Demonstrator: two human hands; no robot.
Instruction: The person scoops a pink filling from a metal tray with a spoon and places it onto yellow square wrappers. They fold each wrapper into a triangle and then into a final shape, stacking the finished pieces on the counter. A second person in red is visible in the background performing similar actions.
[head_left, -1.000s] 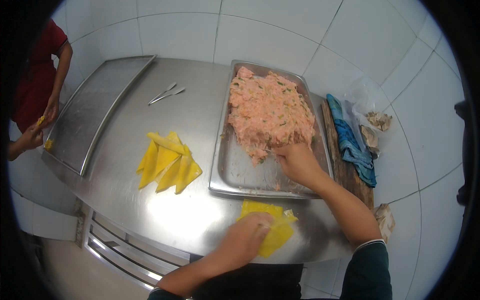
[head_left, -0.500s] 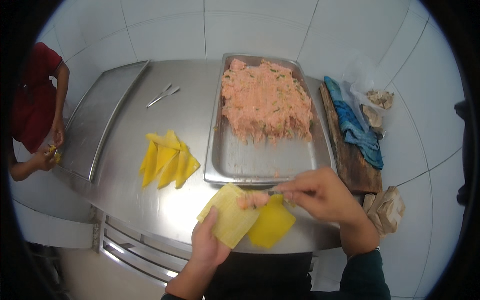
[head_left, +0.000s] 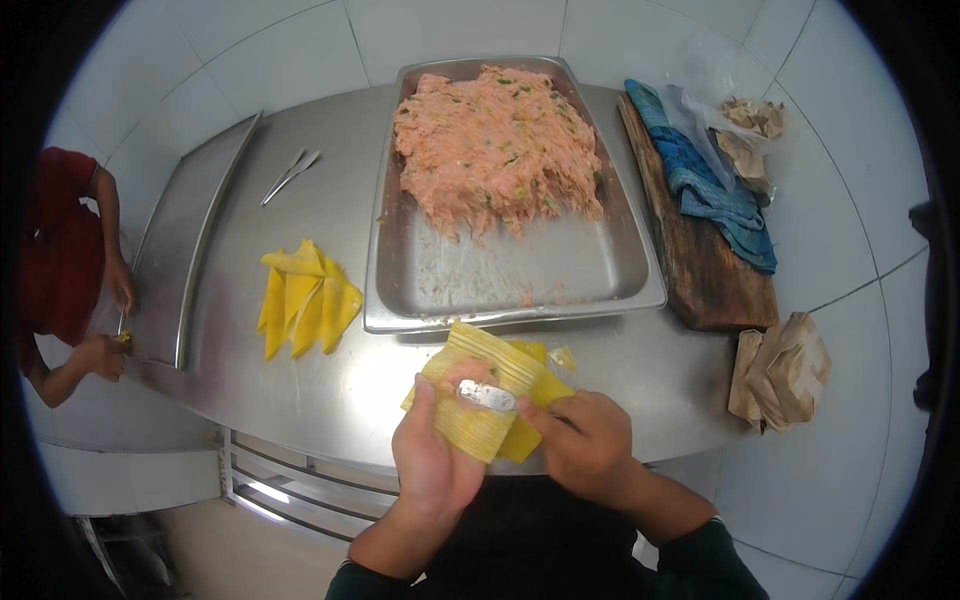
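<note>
The wrapper (head_left: 465, 427) lies across the left hand (head_left: 435, 460), held with the thumb over its edge, the other fingers hidden beneath. A pink dab (head_left: 468, 370) sits on it against the spreader (head_left: 488, 397), which the right hand (head_left: 585, 435) grasps in its fingers. Yellow sheets (head_left: 521, 441) lie below on the worktop (head_left: 670, 380); beyond stands the tray (head_left: 510, 275) of pink filling (head_left: 500, 150).

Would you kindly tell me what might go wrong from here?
The metal spreader in the right hand might tear the yellow sheet in the left hand. The pink filling could slide off if that sheet tips. The yellow sheeting beneath, near the edge of the counter, might get nudged off.
</note>
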